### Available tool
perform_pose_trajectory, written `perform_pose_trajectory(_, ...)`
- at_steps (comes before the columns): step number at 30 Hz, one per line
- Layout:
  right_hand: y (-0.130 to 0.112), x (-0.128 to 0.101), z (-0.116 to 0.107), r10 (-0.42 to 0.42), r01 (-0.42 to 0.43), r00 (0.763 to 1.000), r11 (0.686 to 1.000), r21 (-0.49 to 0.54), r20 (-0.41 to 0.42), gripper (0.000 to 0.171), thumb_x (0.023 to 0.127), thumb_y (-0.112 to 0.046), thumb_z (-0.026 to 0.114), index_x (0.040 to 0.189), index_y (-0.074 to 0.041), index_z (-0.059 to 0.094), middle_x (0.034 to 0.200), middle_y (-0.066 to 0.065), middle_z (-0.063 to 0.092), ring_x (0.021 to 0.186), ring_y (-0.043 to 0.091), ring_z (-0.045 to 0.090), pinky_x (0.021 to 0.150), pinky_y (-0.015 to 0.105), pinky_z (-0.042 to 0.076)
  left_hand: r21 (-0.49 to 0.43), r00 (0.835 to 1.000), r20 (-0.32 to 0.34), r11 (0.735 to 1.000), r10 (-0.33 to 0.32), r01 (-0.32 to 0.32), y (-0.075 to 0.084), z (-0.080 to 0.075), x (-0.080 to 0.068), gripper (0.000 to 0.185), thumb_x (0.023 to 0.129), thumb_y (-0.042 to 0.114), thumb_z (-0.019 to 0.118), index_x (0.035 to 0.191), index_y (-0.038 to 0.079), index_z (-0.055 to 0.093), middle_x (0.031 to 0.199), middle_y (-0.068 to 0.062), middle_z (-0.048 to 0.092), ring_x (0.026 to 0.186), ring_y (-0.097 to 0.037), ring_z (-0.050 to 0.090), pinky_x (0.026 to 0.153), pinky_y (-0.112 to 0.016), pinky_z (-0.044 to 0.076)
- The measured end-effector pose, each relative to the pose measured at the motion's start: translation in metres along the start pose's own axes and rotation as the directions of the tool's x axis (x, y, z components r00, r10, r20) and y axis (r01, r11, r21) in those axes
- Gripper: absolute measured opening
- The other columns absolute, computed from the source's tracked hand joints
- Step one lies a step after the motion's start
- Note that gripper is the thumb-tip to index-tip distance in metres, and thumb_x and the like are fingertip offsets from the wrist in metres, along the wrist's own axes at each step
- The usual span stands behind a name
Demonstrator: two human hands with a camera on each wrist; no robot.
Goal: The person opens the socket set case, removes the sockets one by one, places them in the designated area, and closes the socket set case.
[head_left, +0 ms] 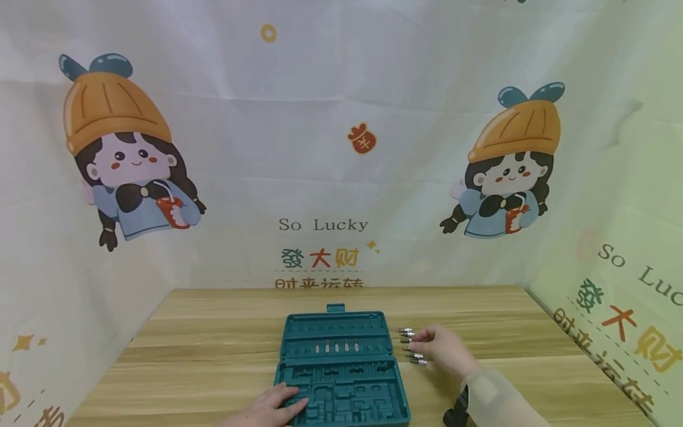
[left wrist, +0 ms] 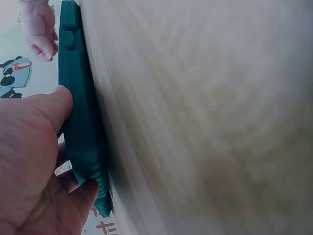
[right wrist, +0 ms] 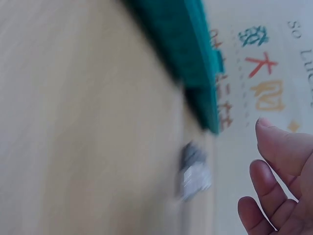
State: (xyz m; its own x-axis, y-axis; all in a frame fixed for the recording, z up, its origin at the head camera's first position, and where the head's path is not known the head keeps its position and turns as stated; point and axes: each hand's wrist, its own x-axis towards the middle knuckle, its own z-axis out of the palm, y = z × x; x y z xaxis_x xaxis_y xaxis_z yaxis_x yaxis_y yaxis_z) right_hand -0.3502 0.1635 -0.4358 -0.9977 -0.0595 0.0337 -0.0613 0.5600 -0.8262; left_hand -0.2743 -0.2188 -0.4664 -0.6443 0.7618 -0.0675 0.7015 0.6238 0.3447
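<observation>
An open teal tool case point(head_left: 341, 367) lies on the wooden table point(head_left: 213, 344), with a few small bits standing in its lid half. My left hand point(head_left: 290, 402) rests on the case's near left corner, fingers lying flat; in the left wrist view the thumb point(left wrist: 58, 105) touches the case point(left wrist: 80, 122). Several small metal bits point(head_left: 415, 354) lie in a column just right of the case. My right hand point(head_left: 421, 339) hovers over them with relaxed fingers. The right wrist view is blurred and shows fingers point(right wrist: 274, 161) holding nothing beside one bit point(right wrist: 195, 174).
A printed cartoon cloth point(head_left: 341, 148) walls in the table at the back and on both sides. A dark object point(head_left: 456, 415) sits by my right forearm at the near edge. Bare wood stretches left of the case and to the far right.
</observation>
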Motion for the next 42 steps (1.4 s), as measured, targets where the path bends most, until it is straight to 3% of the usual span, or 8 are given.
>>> perform_pose_trajectory(8,-0.028,0.012,0.016,-0.052,0.047,0.993,0.998,0.048,0.11,0.018,0.088,-0.015,0.071,0.101,-0.003,0.067,0.097,0.004,0.064,0.086,0.019,0.06,0.077,0.042,0.05,-0.012,1.0,-0.03,1.0,0.0,-0.001,-0.001,-0.002,0.004,0.051,0.103,0.034,0.044,0.143,0.003,0.046,0.138,-0.025,0.043,0.127,-0.046,0.04,0.098,-0.047,0.042)
perform_pose_trajectory(13,-0.042,0.02,0.03,-0.084,0.08,0.987,0.996,0.041,0.135,0.023,0.089,-0.016,0.07,0.107,-0.002,0.066,0.104,0.005,0.064,0.093,0.021,0.06,0.08,0.044,0.049,0.11,0.991,-0.108,0.992,0.078,-0.066,-0.007,-0.001,0.008,0.048,0.103,0.03,0.044,0.14,0.0,0.049,0.132,-0.025,0.047,0.121,-0.042,0.046,0.094,-0.046,0.045)
perform_pose_trajectory(15,-0.047,0.024,0.036,-0.085,0.08,0.987,0.996,0.045,0.137,0.026,0.089,-0.016,0.07,0.11,-0.001,0.066,0.105,0.007,0.064,0.095,0.023,0.059,0.082,0.046,0.049,0.118,0.992,-0.11,0.992,0.061,-0.048,-0.006,-0.004,0.008,0.048,0.103,0.031,0.044,0.14,0.001,0.049,0.134,-0.023,0.047,0.121,-0.041,0.046,0.094,-0.046,0.045)
perform_pose_trajectory(20,-0.055,0.037,0.058,-0.051,0.047,0.99,0.998,0.037,0.131,0.027,0.089,-0.014,0.07,0.111,0.0,0.066,0.11,0.01,0.063,0.101,0.029,0.058,0.085,0.049,0.048,0.021,0.993,-0.035,0.993,-0.112,0.113,0.001,-0.01,0.007,0.054,0.101,0.043,0.044,0.146,0.013,0.044,0.144,-0.014,0.041,0.131,-0.035,0.04,0.099,-0.045,0.042)
perform_pose_trajectory(25,-0.053,0.05,0.084,-0.001,-0.005,0.996,0.998,0.065,0.093,0.021,0.087,-0.017,0.072,0.104,-0.005,0.07,0.105,0.008,0.063,0.105,0.033,0.052,0.089,0.053,0.043,0.012,0.989,-0.027,0.989,-0.148,0.149,0.0,-0.012,0.009,0.057,0.099,0.047,0.046,0.147,0.016,0.043,0.144,-0.011,0.04,0.132,-0.034,0.039,0.099,-0.047,0.042)
perform_pose_trajectory(31,-0.048,0.056,0.101,0.087,-0.086,0.996,0.996,0.03,-0.02,0.015,0.081,-0.023,0.078,0.092,-0.013,0.074,0.099,0.004,0.065,0.123,0.046,0.032,0.102,0.064,0.02,-0.021,0.982,-0.025,0.983,-0.185,0.184,0.001,-0.013,0.011,0.058,0.099,0.048,0.046,0.147,0.017,0.043,0.145,-0.009,0.039,0.133,-0.035,0.039,0.1,-0.05,0.04)
perform_pose_trajectory(38,-0.048,0.057,0.106,0.113,-0.116,0.992,0.992,-0.053,-0.05,0.013,0.08,-0.024,0.08,0.084,-0.013,0.074,0.101,0.008,0.062,0.118,0.041,0.042,0.105,0.061,0.014,-0.035,0.973,-0.019,0.973,-0.229,0.228,0.004,-0.015,0.01,0.059,0.098,0.052,0.045,0.147,0.021,0.043,0.147,-0.008,0.039,0.134,-0.035,0.037,0.1,-0.051,0.04)
perform_pose_trajectory(42,-0.049,0.055,0.107,0.127,-0.129,0.99,0.991,-0.044,-0.061,0.012,0.08,-0.023,0.08,0.082,-0.013,0.074,0.105,0.012,0.06,0.122,0.045,0.036,0.106,0.062,0.012,-0.047,0.971,-0.012,0.97,-0.237,0.237,0.004,-0.015,0.009,0.058,0.098,0.053,0.044,0.147,0.022,0.043,0.148,-0.007,0.038,0.135,-0.035,0.035,0.101,-0.052,0.039)
